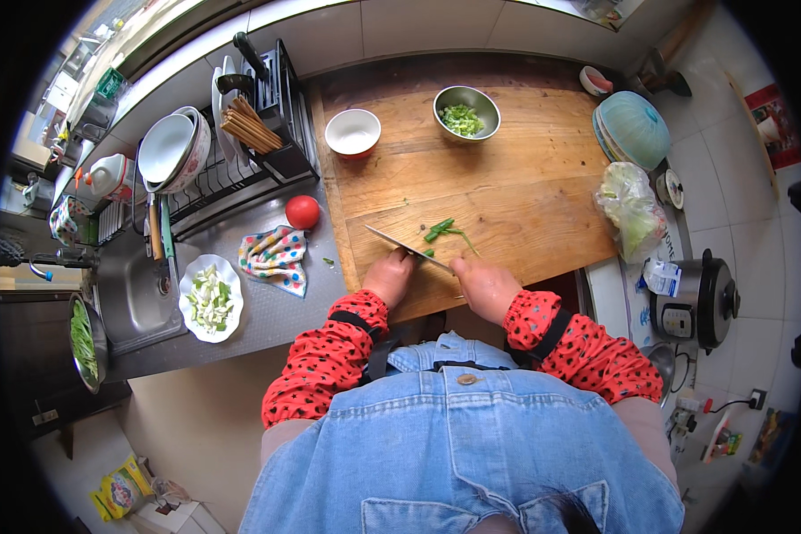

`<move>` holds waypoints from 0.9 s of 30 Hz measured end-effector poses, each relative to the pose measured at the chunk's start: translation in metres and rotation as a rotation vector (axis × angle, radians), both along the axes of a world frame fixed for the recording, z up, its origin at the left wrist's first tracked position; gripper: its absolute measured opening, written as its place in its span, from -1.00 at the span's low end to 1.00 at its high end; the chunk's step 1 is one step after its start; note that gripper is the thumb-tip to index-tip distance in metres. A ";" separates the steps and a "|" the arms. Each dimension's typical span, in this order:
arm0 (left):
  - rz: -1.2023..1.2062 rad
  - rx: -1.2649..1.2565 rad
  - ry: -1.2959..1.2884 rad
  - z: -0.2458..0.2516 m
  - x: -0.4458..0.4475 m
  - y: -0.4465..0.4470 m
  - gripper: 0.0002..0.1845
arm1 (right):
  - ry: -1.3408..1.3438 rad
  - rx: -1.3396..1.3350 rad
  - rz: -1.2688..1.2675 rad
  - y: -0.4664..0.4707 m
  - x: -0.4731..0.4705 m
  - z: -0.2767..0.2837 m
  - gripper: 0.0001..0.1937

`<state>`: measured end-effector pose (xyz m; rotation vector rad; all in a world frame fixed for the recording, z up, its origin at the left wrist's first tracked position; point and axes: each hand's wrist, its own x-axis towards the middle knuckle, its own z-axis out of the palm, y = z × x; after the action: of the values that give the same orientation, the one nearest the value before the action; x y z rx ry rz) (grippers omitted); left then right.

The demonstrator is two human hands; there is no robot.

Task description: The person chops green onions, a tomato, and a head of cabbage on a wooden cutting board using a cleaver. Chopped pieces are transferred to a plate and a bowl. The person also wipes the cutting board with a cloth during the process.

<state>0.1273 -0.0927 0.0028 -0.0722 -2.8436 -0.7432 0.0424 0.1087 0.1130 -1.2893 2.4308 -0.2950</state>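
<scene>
My right hand [488,287] grips a kitchen knife [400,245] near the front edge of the wooden board [534,180]. Its blade points to the far left. Curled fingers of my left hand [388,277] rest close beside the blade; whatever may be under them is hidden. Just beyond the knife lie cut green stalks [438,231], with a small green piece [429,253] against the blade. Farther back, a metal bowl [488,100] contains chopped greens [460,120]. To its left stands a small white bowl [352,132].
Left on the steel counter are a tomato [302,212], a dotted cloth [274,259], a white plate [185,304] of chopped vegetable and a dish rack [290,133]. At right sit a bagged vegetable [631,210], a blue dome cover [634,130] and an electric cooker [691,300].
</scene>
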 end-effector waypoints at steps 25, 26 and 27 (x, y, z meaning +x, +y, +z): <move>-0.100 0.256 -0.359 0.020 -0.081 0.003 -0.18 | -1.151 -0.447 -0.879 0.106 0.004 -0.065 -0.69; -0.081 0.302 -0.357 0.018 -0.081 0.005 -0.19 | -1.155 -0.447 -0.854 0.095 0.005 -0.065 -0.68; -0.060 0.349 -0.354 0.017 -0.081 0.006 -0.20 | -1.158 -0.433 -0.835 0.082 0.006 -0.065 -0.66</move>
<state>0.0465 -0.0865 0.0196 0.0306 -2.9885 -1.3755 0.0480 0.1910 0.0479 0.0254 1.6955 -1.3746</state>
